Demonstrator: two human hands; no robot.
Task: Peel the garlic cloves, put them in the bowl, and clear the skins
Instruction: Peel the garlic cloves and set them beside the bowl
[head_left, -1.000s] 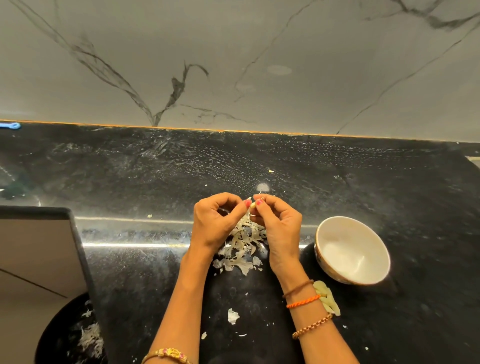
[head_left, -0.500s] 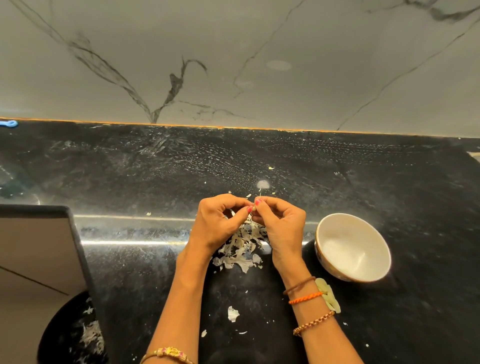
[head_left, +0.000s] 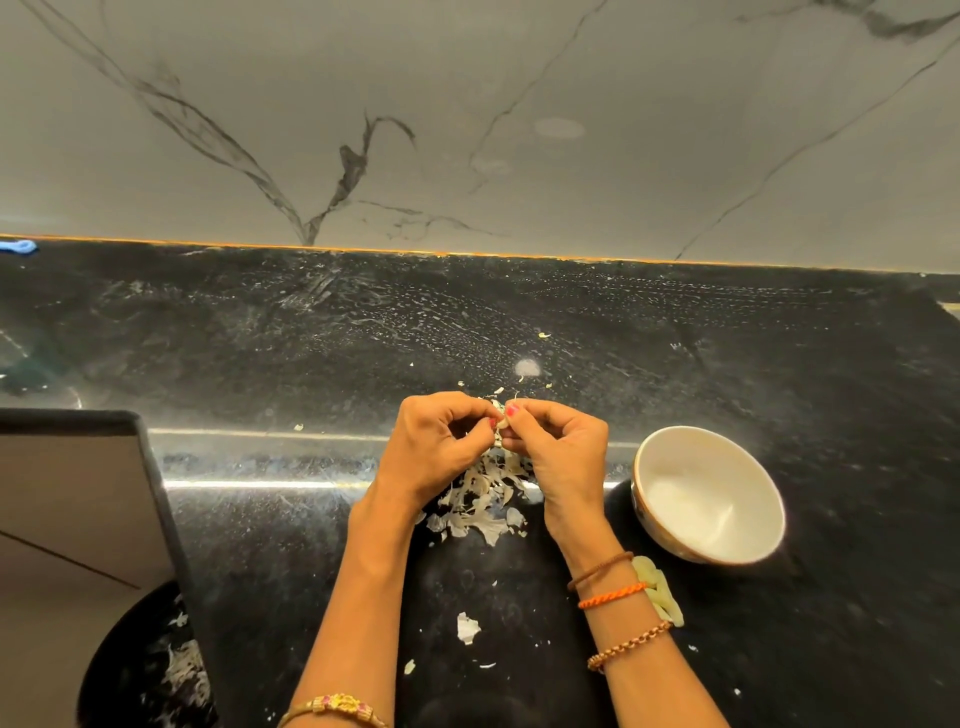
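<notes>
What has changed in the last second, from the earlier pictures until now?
Very little. Both hands, left hand and right hand, still pinch the garlic clove between their fingertips above the skin pile; the fingertips have closed a bit tighter around it. Nothing was let go. The bowl, the peeled cloves by the right wrist and the loose skin scrap stayed in place.
</notes>
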